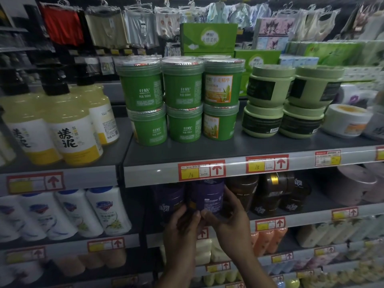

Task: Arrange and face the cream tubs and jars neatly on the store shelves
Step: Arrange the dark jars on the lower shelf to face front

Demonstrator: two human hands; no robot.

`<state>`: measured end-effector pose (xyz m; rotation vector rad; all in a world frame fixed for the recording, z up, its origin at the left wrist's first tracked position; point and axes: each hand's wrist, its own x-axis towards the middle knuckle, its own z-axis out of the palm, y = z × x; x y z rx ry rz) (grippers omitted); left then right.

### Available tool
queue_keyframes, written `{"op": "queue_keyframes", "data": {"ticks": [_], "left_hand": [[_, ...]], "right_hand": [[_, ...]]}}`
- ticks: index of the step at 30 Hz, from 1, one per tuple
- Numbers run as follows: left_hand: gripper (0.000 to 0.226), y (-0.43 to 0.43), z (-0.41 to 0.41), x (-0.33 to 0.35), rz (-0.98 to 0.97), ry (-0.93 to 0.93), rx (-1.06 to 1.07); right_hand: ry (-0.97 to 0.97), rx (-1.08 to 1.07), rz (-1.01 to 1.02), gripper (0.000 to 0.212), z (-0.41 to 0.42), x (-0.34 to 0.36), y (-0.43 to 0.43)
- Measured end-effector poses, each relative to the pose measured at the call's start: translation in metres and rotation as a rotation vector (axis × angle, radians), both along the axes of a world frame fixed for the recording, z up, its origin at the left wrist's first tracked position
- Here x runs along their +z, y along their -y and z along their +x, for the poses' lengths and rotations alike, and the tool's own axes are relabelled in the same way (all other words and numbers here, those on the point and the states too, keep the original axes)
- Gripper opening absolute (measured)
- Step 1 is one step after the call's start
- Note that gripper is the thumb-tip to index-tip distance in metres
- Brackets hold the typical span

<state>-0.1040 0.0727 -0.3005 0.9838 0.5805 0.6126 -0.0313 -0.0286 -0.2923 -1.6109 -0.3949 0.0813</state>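
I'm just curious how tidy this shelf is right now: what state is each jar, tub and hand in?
purple jar: upright, held at the lower shelf's front.
left hand: grips the purple jar's base.
right hand: grips the purple jar's right side.
green tubs: lidded, stacked two high; only the right stack faces its orange label forward.
pale green jars: lidded, stacked two high.
white jar: lidded, unstacked.

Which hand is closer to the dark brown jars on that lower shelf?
The right hand. It grips the purple jar on its right side, next to the brown jars; the left hand holds that jar at its lower left, farther from them.
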Motion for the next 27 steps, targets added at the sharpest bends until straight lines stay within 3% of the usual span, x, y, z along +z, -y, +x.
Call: {"op": "queue_keyframes", "data": {"ticks": [5, 11, 16, 20, 27], "left_hand": [[0.033, 0.0, 0.003, -0.005, -0.061, -0.048, 0.04], [0.031, -0.001, 0.006, -0.009, -0.078, -0.087, 0.054], [0.033, -0.003, 0.009, -0.009, -0.103, -0.063, 0.023], [0.042, 0.0, 0.006, -0.009, 0.021, -0.108, -0.021], [0.072, 0.002, 0.002, -0.014, 0.224, -0.18, -0.109]], "right_hand": [[0.01, -0.004, -0.018, 0.079, 0.0, -0.008, 0.0], [0.039, -0.065, -0.05, 0.09, 0.0, -0.012, -0.007], [0.04, -0.124, -0.061, 0.084, 0.004, -0.019, -0.014], [0.035, -0.152, -0.09, 0.069, 0.006, -0.02, -0.016], [0.099, -0.226, -0.162, 0.061, -0.002, -0.024, -0.02]]}}
